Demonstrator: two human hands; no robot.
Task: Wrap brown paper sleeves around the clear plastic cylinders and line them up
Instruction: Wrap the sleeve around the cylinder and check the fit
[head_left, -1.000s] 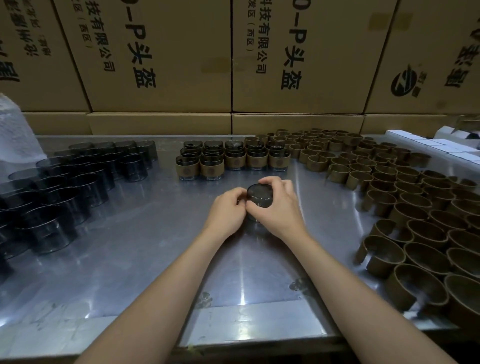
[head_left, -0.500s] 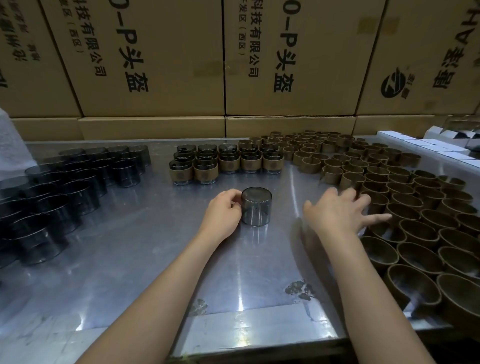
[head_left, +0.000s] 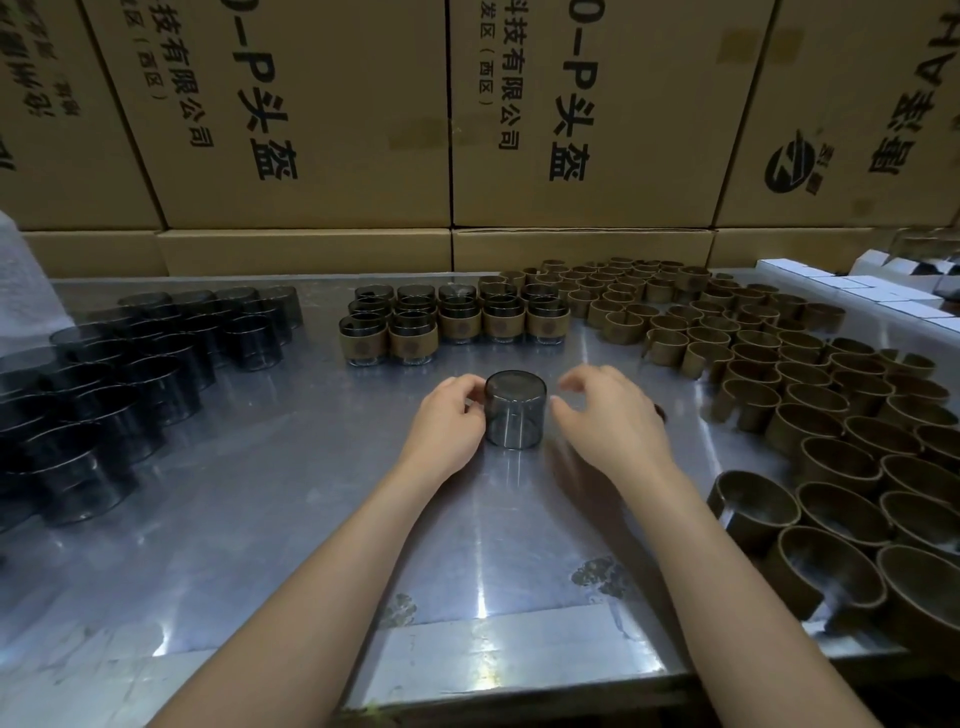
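On the steel desk (head_left: 311, 519), mid-frame, the left hand (head_left: 447, 421) gripped a bare clear cylinder (head_left: 515, 408) with curled fingers. The right hand (head_left: 608, 415) hovered just beside it, loosely spread, apparently holding nothing. Paper sleeves (head_left: 779, 395) crowded the right; wrapped cylinders (head_left: 457, 325) lined the upper centre. Best to steady the cylinder upright while seating a sleeve squarely.

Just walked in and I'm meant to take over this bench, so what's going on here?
A person is fitting brown paper sleeves onto clear plastic cylinders. The left hand holds one bare cylinder upright on the metal table, and the right hand hovers beside it, fingers curled, with no sleeve visible in it. Finished sleeved cylinders stand in rows behind, bare cylinders wait at left, and empty sleeves cover the right side.
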